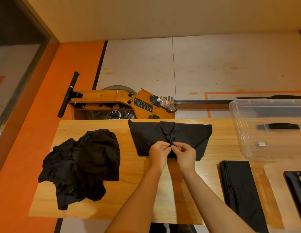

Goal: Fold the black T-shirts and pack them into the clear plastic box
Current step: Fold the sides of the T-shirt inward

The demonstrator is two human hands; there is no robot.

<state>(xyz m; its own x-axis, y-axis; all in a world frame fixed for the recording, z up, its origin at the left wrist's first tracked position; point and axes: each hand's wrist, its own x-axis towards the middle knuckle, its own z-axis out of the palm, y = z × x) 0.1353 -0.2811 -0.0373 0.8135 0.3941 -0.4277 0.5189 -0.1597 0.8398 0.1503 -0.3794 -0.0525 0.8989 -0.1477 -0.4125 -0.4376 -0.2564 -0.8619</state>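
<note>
A black T-shirt (146, 137) lies spread at the middle back of the wooden table (129, 190), its sides folded in toward the centre. My left hand (159, 153) and my right hand (186, 153) meet over its near edge, and each pinches a bit of the black cloth between thumb and fingers. A crumpled heap of black T-shirts (82, 163) sits on the left of the table. A folded black T-shirt (239, 187) lies flat as a long strip on the right. The clear plastic box (271, 148) stands at the back right, with nothing black visibly inside.
Behind the table stands a wooden rowing machine (112, 105) with a black handle and a plastic bottle (165, 102). A black-framed flat object (296, 190) lies at the right edge. An orange wall runs along the left.
</note>
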